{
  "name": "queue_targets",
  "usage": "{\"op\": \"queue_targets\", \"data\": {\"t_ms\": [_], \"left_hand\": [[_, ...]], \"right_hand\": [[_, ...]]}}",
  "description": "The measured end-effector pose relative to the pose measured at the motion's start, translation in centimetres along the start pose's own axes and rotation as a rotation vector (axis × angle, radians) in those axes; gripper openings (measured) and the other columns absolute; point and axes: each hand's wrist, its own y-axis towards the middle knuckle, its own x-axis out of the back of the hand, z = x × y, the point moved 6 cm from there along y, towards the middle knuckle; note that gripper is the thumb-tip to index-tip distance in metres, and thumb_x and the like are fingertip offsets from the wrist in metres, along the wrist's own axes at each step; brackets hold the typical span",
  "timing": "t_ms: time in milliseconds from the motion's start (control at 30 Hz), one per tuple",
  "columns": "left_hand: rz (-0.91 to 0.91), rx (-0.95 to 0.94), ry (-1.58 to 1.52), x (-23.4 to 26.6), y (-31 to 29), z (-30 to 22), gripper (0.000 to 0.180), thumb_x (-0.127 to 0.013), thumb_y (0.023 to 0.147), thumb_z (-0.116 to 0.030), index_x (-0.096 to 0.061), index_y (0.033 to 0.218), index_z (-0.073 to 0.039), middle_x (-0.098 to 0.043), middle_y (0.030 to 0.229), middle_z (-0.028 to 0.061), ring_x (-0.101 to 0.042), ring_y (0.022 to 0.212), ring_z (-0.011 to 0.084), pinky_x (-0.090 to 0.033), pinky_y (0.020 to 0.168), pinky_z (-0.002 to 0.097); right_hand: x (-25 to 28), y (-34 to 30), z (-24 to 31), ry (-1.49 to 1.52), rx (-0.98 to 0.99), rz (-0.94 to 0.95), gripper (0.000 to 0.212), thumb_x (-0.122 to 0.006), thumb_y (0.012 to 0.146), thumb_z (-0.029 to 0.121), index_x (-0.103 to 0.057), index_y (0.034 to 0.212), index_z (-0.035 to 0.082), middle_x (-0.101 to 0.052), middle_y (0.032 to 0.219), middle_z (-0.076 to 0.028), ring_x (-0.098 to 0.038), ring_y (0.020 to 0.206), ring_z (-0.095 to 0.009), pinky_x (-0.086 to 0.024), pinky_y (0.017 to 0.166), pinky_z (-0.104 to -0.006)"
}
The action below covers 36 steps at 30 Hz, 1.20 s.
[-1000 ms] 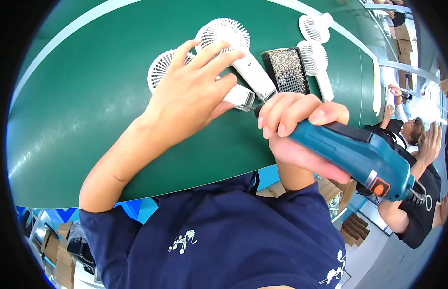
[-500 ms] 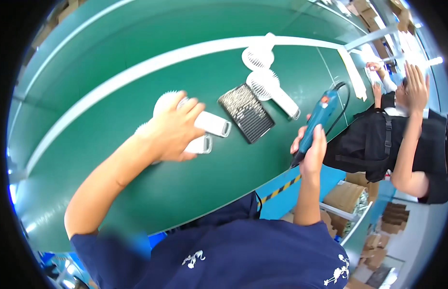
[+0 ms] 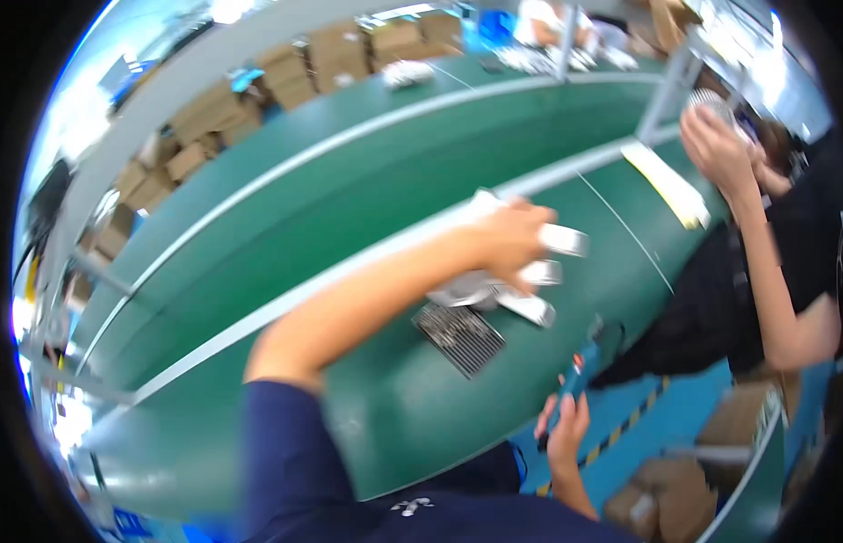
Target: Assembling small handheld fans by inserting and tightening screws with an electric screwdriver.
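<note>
My left hand (image 3: 517,237) reaches out over the far part of the green table, blurred by motion. Its fingers are closed on white handheld fans; a white handle (image 3: 565,240) sticks out past the fingers, and a second shows just below it. Beneath the hand another white fan handle (image 3: 528,308) lies on the table, beside a black ribbed tray (image 3: 476,348) with small pale pieces, probably screws, over part of it. At the near table edge my right hand (image 3: 566,427) is wrapped round a teal electric screwdriver (image 3: 577,373), its tip pointing down and its cable at the top.
A co-worker's hand (image 3: 718,149) lifts a white round-headed fan at the right. A yellow-and-white strip (image 3: 668,188) lies on the table near that person. A pale rail (image 3: 340,253) runs along the far side. Cardboard boxes (image 3: 338,56) stand beyond it.
My left hand has moved right and away with the fans, from the table's left to near the other fans. The view has shifted. My right hand still holds the screwdriver.
</note>
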Motion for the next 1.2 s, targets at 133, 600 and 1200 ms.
{"op": "queue_targets", "data": {"t_ms": [133,600,1200], "left_hand": [[0.162,0.187,0.045,-10.5,11.8,6.9,0.056,-0.079,0.061,-0.056,-0.08,0.097,-0.015,-0.056,0.121,0.0204,-0.05,0.118,0.0358,-0.039,0.102,0.0492],[0.05,1.098,-0.077,-10.2,-4.5,8.3,0.106,-0.052,0.077,-0.084,-0.034,0.156,-0.015,-0.022,0.155,0.0388,-0.026,0.142,0.0536,-0.023,0.108,0.0708],[-1.497,0.668,0.713,29.4,-17.0,4.3,0.096,-0.08,0.08,-0.03,-0.024,0.148,0.008,-0.039,0.136,0.0336,-0.035,0.131,0.0479,-0.026,0.112,0.0564]], "right_hand": [[-0.4,-1.7,-0.7,0.021,0.022,0.065,0.047,-0.041,0.107,0.03,-0.039,0.142,-0.001,-0.062,0.084,-0.013,-0.06,0.056,-0.016,-0.05,0.048,-0.028],[-0.4,4.2,-2.8,0.01,-0.136,0.093,0.045,-0.049,0.105,0.042,-0.05,0.123,0.001,-0.067,0.096,-0.017,-0.065,0.066,-0.02,-0.054,0.054,-0.0335],[-0.1,10.5,-2.3,0.168,-0.023,-0.119,0.055,-0.039,0.107,0.042,-0.036,0.145,0.003,-0.063,0.108,-0.017,-0.062,0.059,-0.019,-0.05,0.046,-0.0284]]}}
